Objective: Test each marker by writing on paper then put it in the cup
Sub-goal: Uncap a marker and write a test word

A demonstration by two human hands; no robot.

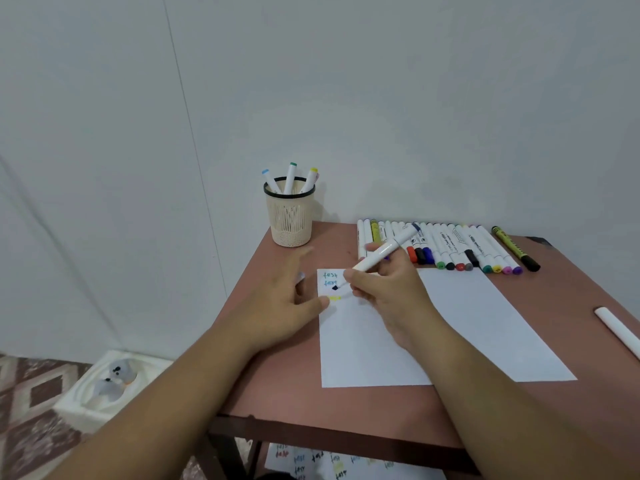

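Note:
My right hand [384,289] grips a white marker [384,252] with its dark tip down on the top left corner of the white paper [478,323], beside two written "test" words and a yellow mark. Flat on the table, my left hand [287,299] has its fingers spread and its thumb pressing the paper's left edge. A beige mesh cup [290,216] with a black rim stands at the table's far left corner and holds three markers. A row of several capped markers [450,249] lies along the far edge.
The small brown table [263,368] stands against a white wall. A white marker cap or pen [620,330] lies at the right edge. On the floor to the left sits a white box [110,386]. Written-on sheets [332,462] lie under the table.

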